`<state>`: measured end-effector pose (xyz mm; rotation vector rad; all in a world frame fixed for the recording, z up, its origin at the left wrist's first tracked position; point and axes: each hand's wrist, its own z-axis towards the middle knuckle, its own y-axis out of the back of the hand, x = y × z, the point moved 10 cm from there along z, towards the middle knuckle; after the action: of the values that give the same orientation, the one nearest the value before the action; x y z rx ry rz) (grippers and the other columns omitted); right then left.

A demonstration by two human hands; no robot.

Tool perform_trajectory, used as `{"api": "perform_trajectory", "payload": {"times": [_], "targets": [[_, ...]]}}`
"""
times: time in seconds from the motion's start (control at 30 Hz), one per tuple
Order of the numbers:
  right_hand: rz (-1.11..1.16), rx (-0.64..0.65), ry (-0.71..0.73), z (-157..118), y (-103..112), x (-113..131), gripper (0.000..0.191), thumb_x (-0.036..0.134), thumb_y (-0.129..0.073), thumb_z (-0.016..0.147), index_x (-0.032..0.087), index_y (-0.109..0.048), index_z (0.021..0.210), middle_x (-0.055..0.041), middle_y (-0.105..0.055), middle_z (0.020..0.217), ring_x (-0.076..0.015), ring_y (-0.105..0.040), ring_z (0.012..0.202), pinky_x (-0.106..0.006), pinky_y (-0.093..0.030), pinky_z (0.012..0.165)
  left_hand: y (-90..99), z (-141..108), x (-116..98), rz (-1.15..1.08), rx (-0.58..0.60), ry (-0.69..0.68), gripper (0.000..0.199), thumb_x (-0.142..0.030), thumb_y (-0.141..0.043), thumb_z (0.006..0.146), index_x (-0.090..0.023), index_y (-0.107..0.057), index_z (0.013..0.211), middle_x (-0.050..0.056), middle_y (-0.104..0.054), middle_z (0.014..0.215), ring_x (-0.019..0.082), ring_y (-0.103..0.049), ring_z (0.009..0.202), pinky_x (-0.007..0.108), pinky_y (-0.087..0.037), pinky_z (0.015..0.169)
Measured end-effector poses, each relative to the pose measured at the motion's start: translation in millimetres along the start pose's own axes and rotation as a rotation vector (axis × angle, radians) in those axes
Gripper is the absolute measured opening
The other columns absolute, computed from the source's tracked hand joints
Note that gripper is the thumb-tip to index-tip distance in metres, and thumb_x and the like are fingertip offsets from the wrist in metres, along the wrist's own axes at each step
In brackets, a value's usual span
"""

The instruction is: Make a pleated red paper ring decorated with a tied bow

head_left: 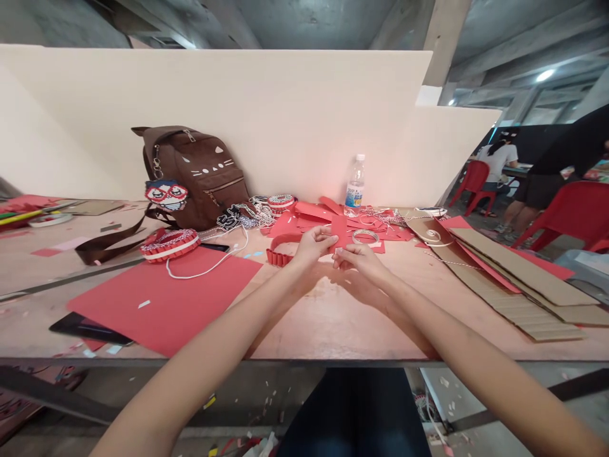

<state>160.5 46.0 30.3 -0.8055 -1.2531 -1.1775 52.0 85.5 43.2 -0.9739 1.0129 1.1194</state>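
My left hand pinches the lower left side of a red paper strip, which stands up from between my hands. At the strip's lower right corner, the fingertips of my right hand are closed on it too. Just left of my left hand lies a curved, pleated red paper band. A roll of tape rests behind my right hand. Red paper pieces are heaped behind both hands. My fingers partly hide the strip's lower end.
A brown backpack leans on the pale partition. Left are a round red-and-white piece and a large red sheet. A water bottle stands behind; cardboard strips lie right. People and red chairs are beyond.
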Motion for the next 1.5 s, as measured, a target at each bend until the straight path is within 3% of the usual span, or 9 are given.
{"api": "perform_trajectory", "payload": {"times": [0.13, 0.3, 0.47, 0.63, 0.73, 0.97, 1.13, 1.3, 1.5], "targets": [[0.071, 0.021, -0.066, -4.0, -5.0, -1.4, 0.038, 0.052, -0.051, 0.082, 0.018, -0.062, 0.070, -0.0066, -0.067, 0.072, -0.0161, -0.062, 0.066, -0.031, -0.048, 0.069, 2.8, 2.2, -2.5, 0.052, -0.006, -0.026, 0.032, -0.033, -0.078, 0.060, -0.017, -0.055, 0.074, -0.003, -0.057, 0.068, 0.010, -0.054, 0.061, 0.025, -0.044, 0.060], [-0.046, -0.103, -0.031, -7.7, 7.6, 8.0, 0.016, 0.033, -0.056, 0.074, 0.021, -0.054, 0.063, -0.0012, -0.061, 0.063, -0.0142, -0.055, 0.061, -0.027, -0.043, 0.058, 0.7, 1.8, -8.8, 0.132, 0.032, -0.048, 0.026, -0.029, -0.077, 0.060, -0.017, -0.056, 0.067, -0.003, -0.055, 0.065, 0.010, -0.052, 0.060, 0.025, -0.042, 0.060], [-0.057, -0.076, -0.024, -3.5, 8.9, 7.7, 0.013, 0.026, -0.059, 0.066, 0.021, -0.051, 0.056, 0.0007, -0.053, 0.055, -0.0138, -0.050, 0.057, -0.027, -0.039, 0.054, 0.8, -1.9, -13.8, 0.180, 0.020, -0.095, 0.028, -0.024, -0.076, 0.063, -0.018, -0.057, 0.083, 0.001, -0.062, 0.082, 0.015, -0.059, 0.074, 0.029, -0.047, 0.070], [-0.014, -0.104, -0.032, 2.2, 16.0, -1.2, 0.012, 0.031, -0.063, 0.065, 0.021, -0.059, 0.061, -0.0001, -0.056, 0.057, -0.0134, -0.050, 0.056, -0.027, -0.038, 0.052, -5.3, -18.0, -51.8, 0.662, -0.026, -0.419, 0.006, -0.023, -0.062, 0.081, -0.020, -0.058, 0.082, 0.004, -0.061, 0.093, 0.020, -0.057, 0.092, 0.032, -0.042, 0.085], [-0.025, -0.181, -0.018, 3.8, 26.6, -3.9, 0.016, 0.034, -0.064, 0.065, 0.020, -0.060, 0.060, 0.0002, -0.057, 0.059, -0.0117, -0.048, 0.054, -0.026, -0.036, 0.051, -17.3, -25.1, -59.4, 0.903, 0.029, -0.514, 0.014, -0.027, -0.050, 0.091, -0.022, -0.062, 0.086, 0.005, -0.063, 0.092, 0.021, -0.056, 0.092, 0.032, -0.041, 0.084], [-0.028, -0.238, 0.002, 4.7, 34.1, -6.0, 0.026, 0.043, -0.068, 0.064, 0.018, -0.062, 0.062, 0.0006, -0.056, 0.060, -0.0118, -0.047, 0.056, -0.025, -0.036, 0.053, -31.9, -26.5, -42.4, 0.979, 0.164, -0.484, 0.018, -0.024, -0.051, 0.089, -0.023, -0.068, 0.085, 0.006, -0.068, 0.089, 0.023, -0.060, 0.084, 0.032, -0.041, 0.080], [-0.127, -0.185, 0.087, 8.1, 28.7, -2.9, 0.018, 0.034, -0.059, 0.070, 0.019, -0.060, 0.061, 0.0007, -0.057, 0.061, -0.0135, -0.050, 0.061, -0.027, -0.039, 0.059, -33.1, -26.8, -39.3, 0.979, 0.186, -0.474, 0.020, -0.024, -0.052, 0.087, -0.024, -0.069, 0.077, 0.005, -0.068, 0.079, 0.022, -0.059, 0.075, 0.030, -0.040, 0.073], [-0.273, -0.220, 0.116, 2.4, 28.8, 3.4, 0.013, 0.024, -0.051, 0.069, 0.018, -0.058, 0.060, 0.0019, -0.052, 0.058, -0.0130, -0.047, 0.060, -0.025, -0.034, 0.056, -33.7, -25.4, -36.7, 0.985, 0.203, -0.455, 0.022, -0.023, -0.052, 0.086, -0.024, -0.068, 0.070, 0.004, -0.066, 0.072, 0.020, -0.056, 0.067, 0.029, -0.038, 0.067], [-0.038, -0.209, 0.014, 4.8, 28.3, -6.9, 0.024, 0.040, -0.062, 0.069, 0.018, -0.057, 0.062, 0.0021, -0.051, 0.060, -0.0111, -0.045, 0.058, -0.025, -0.034, 0.055, -35.0, -24.6, -36.2, 0.974, 0.210, -0.432, 0.020, -0.022, -0.051, 0.087, -0.022, -0.069, 0.078, 0.004, -0.068, 0.079, 0.020, -0.059, 0.073, 0.028, -0.038, 0.068]]}}
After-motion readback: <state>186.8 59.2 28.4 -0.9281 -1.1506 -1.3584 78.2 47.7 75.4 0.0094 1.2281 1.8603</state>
